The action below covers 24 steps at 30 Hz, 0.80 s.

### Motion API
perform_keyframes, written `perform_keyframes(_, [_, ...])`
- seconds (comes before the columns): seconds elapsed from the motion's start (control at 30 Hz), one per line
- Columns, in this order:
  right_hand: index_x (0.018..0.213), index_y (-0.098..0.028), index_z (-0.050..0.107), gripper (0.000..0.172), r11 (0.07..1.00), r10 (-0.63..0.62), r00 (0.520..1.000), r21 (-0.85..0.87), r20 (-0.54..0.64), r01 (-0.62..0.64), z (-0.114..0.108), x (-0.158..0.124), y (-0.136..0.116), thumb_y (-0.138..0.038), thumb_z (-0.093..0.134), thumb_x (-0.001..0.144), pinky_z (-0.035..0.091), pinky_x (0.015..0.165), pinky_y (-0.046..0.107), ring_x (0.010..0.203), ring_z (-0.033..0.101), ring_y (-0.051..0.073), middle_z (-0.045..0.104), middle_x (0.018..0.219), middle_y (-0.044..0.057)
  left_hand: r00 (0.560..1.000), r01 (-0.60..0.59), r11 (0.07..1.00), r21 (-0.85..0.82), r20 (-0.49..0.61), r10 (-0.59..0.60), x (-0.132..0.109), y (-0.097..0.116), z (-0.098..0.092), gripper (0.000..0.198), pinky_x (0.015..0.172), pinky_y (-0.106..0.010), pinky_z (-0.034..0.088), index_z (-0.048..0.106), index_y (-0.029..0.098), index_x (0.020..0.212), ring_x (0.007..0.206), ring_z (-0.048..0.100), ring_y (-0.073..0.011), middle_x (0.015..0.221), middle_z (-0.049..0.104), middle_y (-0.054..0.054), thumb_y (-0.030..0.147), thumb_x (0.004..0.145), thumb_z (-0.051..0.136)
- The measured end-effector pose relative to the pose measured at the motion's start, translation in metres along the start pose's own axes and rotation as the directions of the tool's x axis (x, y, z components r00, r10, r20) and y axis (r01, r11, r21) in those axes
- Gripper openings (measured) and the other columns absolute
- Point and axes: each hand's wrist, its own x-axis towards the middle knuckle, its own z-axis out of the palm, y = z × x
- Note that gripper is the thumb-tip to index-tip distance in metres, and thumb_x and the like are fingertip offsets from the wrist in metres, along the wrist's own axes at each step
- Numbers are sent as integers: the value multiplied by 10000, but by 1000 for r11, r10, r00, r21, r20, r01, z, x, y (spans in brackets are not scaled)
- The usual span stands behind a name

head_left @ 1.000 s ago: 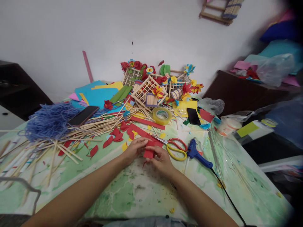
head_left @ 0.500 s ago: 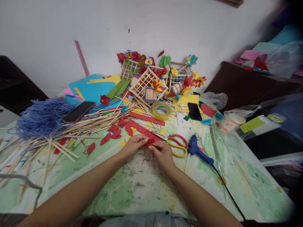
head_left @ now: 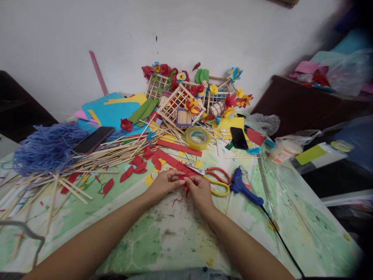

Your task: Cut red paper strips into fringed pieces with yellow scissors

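Note:
My left hand (head_left: 164, 183) and my right hand (head_left: 199, 191) meet over the table, fingertips pinched together on a small piece of red paper (head_left: 186, 174). Fingers cover most of that piece. Thin red scraps (head_left: 176, 200) lie just below the hands. Close beyond my right hand are scissors (head_left: 219, 191) with red and yellow handles, their blades pointing left over a red paper strip (head_left: 169, 158). A blue glue gun (head_left: 247, 191) rests to the right of the scissors. Red petal-shaped cutouts (head_left: 140, 165) are scattered left of the strip.
Stick baskets with paper flowers (head_left: 181, 105) stand against the wall. Clear tape (head_left: 190, 144), a bundle of thin sticks (head_left: 125, 147), blue yarn (head_left: 46, 149) and two phones (head_left: 93, 140) (head_left: 239, 138) lie around. The glue gun's black cord (head_left: 281, 237) runs toward the front edge.
My fingertips have drawn closer together and now cover more of the red paper. The view has shifted slightly; the items on the table stay where they were.

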Motion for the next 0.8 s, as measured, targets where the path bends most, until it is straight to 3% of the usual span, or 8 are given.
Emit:
perform_keyframes(0.2, [638,-174,550,264,998,14,1000,59,22,-16,1,-1,3,-397,542,781,376,461,221,419,469,103,533,466,-40,999,-38,995,93,-33,42,0,-2,0,309,642,-263,478,639,155,920,674,640,-167,750,698,-33,362,692,667])
perform_keyframes(0.37, [799,-201,494,210,995,31,999,96,-42,-27,1,0,2,-365,607,733,361,436,204,432,474,101,515,508,-75,996,-38,987,159,-71,50,1,0,-1,318,635,-248,463,642,139,896,695,629,-164,784,693,-41,372,681,670])
perform_keyframes(0.57, [773,-190,539,220,997,31,998,79,-62,-26,1,1,4,-370,637,694,359,450,213,462,459,100,516,540,-61,997,-39,990,138,-67,49,2,-5,-3,338,644,-248,454,633,143,921,702,618,-160,799,686,-47,375,678,672])
perform_keyframes(0.8, [662,-178,534,232,997,30,998,67,-55,-26,0,1,3,-383,644,674,349,459,216,468,442,93,514,535,-49,996,-58,984,168,-50,67,2,-4,-3,374,496,-204,363,617,134,954,527,518,-111,597,592,3,390,686,657])
